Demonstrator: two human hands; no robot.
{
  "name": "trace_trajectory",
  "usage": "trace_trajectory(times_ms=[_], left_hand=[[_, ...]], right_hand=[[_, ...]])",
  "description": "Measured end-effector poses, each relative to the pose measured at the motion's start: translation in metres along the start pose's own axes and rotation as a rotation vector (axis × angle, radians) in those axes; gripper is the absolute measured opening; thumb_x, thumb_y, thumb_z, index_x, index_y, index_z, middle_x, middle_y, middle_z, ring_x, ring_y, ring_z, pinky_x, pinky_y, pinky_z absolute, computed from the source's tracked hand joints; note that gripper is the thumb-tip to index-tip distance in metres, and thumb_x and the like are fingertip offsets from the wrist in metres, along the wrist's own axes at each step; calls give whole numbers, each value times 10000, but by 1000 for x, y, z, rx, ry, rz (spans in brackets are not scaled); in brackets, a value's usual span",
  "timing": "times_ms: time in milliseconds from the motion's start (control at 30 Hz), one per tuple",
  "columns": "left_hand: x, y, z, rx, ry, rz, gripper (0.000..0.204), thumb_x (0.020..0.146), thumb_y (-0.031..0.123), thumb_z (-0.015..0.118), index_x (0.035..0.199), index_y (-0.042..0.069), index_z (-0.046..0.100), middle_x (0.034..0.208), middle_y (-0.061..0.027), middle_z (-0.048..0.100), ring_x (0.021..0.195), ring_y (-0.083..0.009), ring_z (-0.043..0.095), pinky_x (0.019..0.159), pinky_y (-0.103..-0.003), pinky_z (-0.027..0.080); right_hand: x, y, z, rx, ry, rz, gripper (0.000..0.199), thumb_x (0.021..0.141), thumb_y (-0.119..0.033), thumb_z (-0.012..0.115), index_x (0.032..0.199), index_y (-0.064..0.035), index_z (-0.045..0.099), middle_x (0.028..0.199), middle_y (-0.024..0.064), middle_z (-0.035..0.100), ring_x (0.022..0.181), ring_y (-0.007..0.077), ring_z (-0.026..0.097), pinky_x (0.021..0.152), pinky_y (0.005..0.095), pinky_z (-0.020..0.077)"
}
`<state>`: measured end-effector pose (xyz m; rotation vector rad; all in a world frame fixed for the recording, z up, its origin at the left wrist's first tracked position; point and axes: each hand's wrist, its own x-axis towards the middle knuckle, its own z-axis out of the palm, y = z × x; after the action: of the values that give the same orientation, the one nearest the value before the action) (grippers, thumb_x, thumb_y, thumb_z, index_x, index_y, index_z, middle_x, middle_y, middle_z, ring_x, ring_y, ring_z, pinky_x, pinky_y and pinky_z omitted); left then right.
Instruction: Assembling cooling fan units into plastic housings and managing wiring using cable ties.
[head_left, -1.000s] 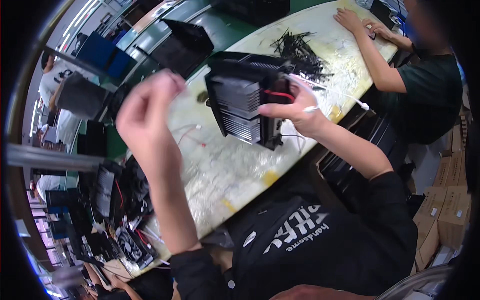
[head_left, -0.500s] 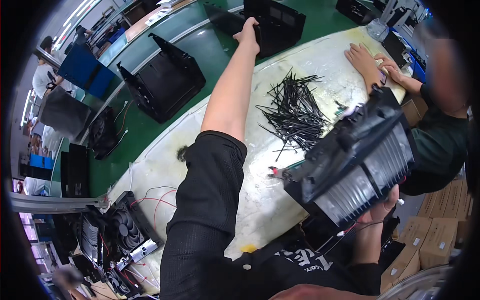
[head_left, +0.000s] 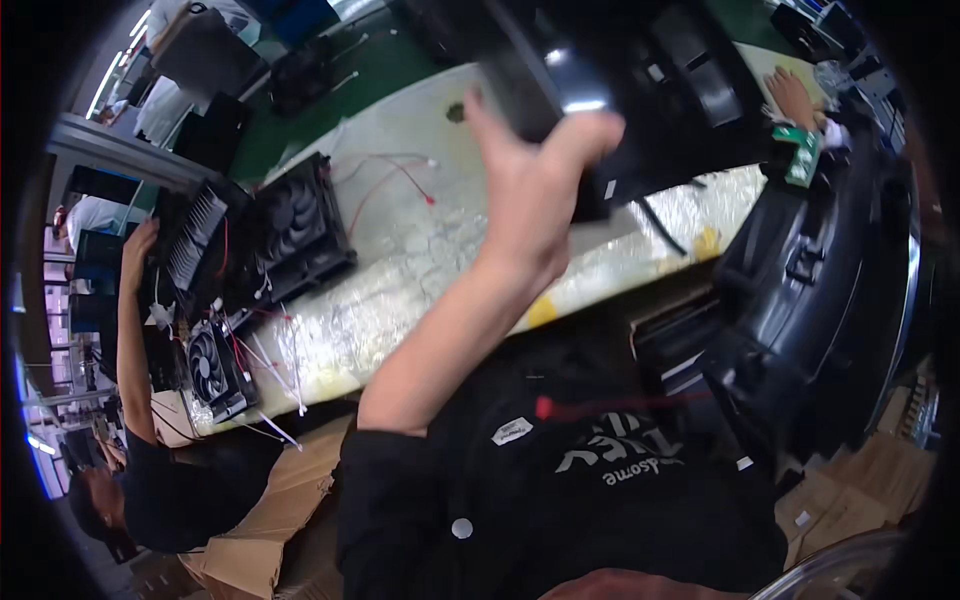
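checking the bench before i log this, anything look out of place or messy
Nothing looks damaged. Loose red and white wires trail across the worktable, and the left hand holds a black case up over it.

A small white label (head_left: 511, 431) sits on the chest of my black shirt, slanted, a rough rectangle, with pale printing (head_left: 622, 455) on the cloth to its right. Brown cardboard boxes (head_left: 275, 512) stand low at my left, stacked by the co-worker's side below the desk edge, flaps open. More brown cardboard (head_left: 872, 470) shows at the lower right edge. Far up on the right, a small green package (head_left: 800, 155) with white marking lies on the desk just beside another person's hand
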<state>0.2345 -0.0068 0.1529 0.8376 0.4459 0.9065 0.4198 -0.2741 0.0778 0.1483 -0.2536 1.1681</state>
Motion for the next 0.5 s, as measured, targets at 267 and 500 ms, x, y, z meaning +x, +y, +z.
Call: trace_trajectory(times_ms=[267,500], left_hand=[[-112,-26,-77,-58,170,-112,1057,732,66,776,1495,23,45,1277,-151,453,1147,-231,506,999,-368,434],[-75,-1,-127,69,147,-281,1002,761,473,765,1446,-7,213,1219,-143,543,1109,-233,550,971,-407,441]], right_hand=[[-30,79,3,463,-77,37,652,988,-457,336,1553,-180,163,1607,-7,163,1469,272,188,1127,551,169],[-26,109,1,-675,110,-337,590,959,-322,487,1476,-97,312,1552,57,293,1404,273,324,1146,476,259]])
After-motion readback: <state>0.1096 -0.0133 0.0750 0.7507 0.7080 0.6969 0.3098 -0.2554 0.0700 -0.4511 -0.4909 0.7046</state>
